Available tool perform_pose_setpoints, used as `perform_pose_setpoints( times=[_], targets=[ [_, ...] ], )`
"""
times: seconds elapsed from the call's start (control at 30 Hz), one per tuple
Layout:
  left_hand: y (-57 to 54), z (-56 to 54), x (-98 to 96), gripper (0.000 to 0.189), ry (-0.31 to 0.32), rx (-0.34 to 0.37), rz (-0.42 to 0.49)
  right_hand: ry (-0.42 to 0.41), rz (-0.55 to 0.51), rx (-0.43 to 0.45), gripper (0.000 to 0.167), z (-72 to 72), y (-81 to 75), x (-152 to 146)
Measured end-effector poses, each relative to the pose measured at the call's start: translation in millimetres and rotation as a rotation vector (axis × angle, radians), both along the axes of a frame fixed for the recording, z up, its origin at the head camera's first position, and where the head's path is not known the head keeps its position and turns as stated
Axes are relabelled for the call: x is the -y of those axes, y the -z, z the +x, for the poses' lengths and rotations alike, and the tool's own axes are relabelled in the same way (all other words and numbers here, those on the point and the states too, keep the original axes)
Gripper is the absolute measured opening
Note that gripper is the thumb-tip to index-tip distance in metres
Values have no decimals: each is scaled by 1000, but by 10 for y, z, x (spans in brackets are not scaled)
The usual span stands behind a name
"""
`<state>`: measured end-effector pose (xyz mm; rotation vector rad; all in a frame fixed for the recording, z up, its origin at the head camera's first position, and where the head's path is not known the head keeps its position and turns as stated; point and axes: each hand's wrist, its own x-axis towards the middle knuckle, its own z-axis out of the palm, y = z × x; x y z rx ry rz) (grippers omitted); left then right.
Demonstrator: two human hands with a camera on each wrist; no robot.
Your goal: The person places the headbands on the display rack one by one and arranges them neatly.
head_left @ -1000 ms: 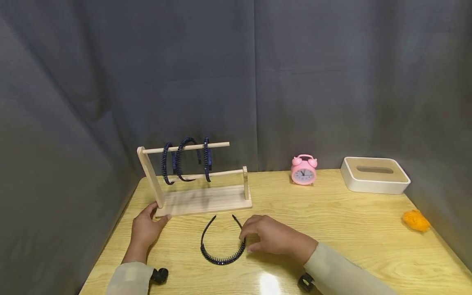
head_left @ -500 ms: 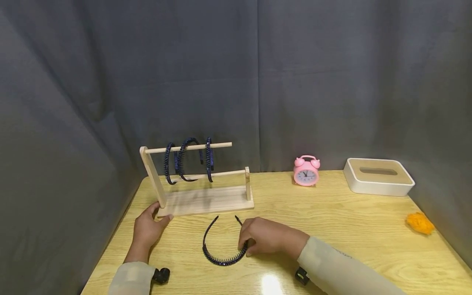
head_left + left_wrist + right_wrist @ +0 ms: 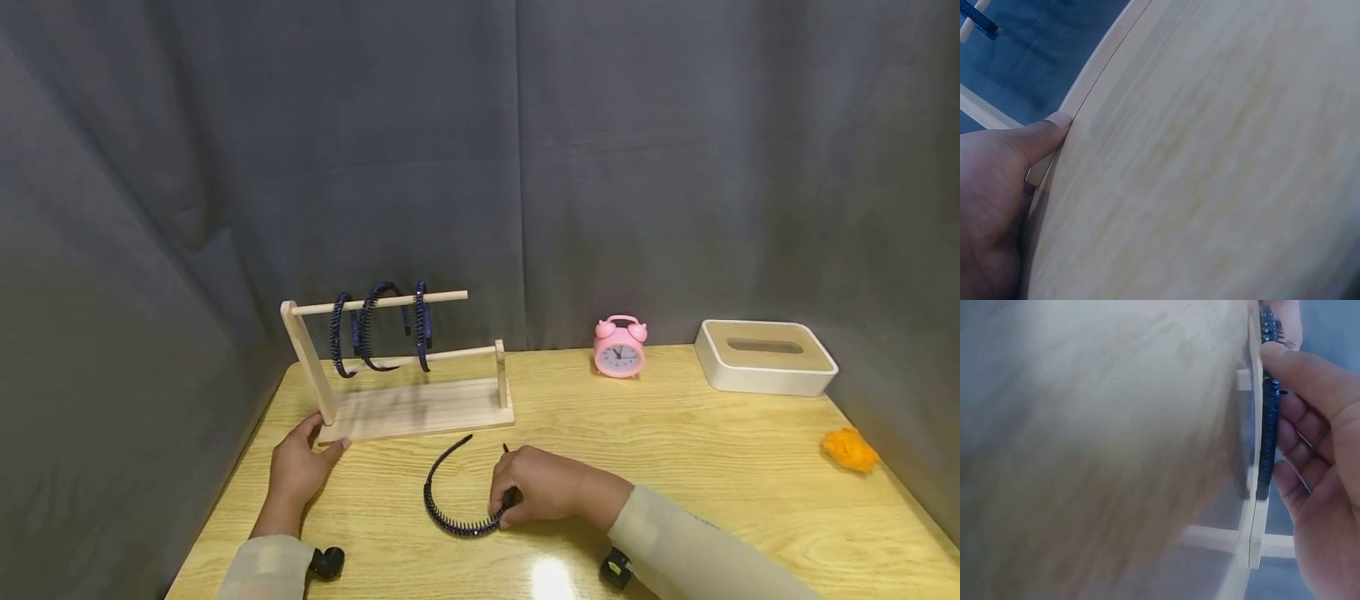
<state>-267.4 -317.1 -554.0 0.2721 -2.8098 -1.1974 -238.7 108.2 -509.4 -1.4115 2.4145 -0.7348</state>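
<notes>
A dark blue toothed headband (image 3: 465,530) lies near the table's middle, ends pointing away from me. My right hand (image 3: 551,483) pinches its right side between thumb and fingers, hiding part of that arm. In the right wrist view, the thumb presses on the headband (image 3: 1267,444) and the other fingers curl behind it. At the left, my left hand (image 3: 296,471) holds the front left corner of a wooden rack (image 3: 420,408), its thumb on the base's front edge. Three similar headbands, left (image 3: 335,333), middle (image 3: 365,329) and right (image 3: 422,329), hang on the rack's upper rod.
Behind the table's right half stand a pink alarm clock (image 3: 619,358) and a white tissue box with a wooden lid (image 3: 765,379). An orange fluffy bundle (image 3: 851,450) lies by the right edge. Grey curtains (image 3: 637,167) enclose the table (image 3: 675,467) at the back and sides.
My right hand has closed on the headband's right side. The headband has shifted slightly right and turned, its left end now farther right. My left hand has stayed on the rack.
</notes>
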Motion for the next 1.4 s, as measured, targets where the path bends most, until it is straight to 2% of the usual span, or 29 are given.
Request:
perform_pose_setpoints(
  times=[0.27, 0.43, 0.57, 0.63, 0.7, 0.87, 0.97, 1.1, 1.3, 1.4],
  targets=[
    [32, 1, 1, 77, 9, -3, -5, 125, -264, 198, 9, 76, 5, -151],
    [25, -15, 12, 77, 7, -10, -11, 237, -396, 356, 8, 168, -116, -269],
    [-4, -11, 15, 78, 2, -8, 1, 303, -575, 430, 12, 200, -261, -341],
    [-9, -3, 15, 78, -3, -8, 3, 298, -693, 443, 11, 184, -329, -362],
    [-5, 6, 16, 78, -4, -3, 5, 260, -833, 511, 4, 159, -386, -382],
    [13, 13, 13, 78, 8, 5, -1, 136, -1119, 674, 24, 98, -533, -406],
    [17, 13, 11, 78, 9, -5, -4, 138, -1192, 667, 27, 62, -646, -386],
    [22, 19, -2, 77, 7, 1, 6, 187, -1244, 636, 30, 10, -773, -332],
    [23, 13, 3, 77, 5, 6, 16, 263, -1249, 546, 31, -56, -916, -230],
    [10, 6, 14, 77, 3, 1, 15, 285, -1244, 530, 33, -81, -968, -188]
  ],
)
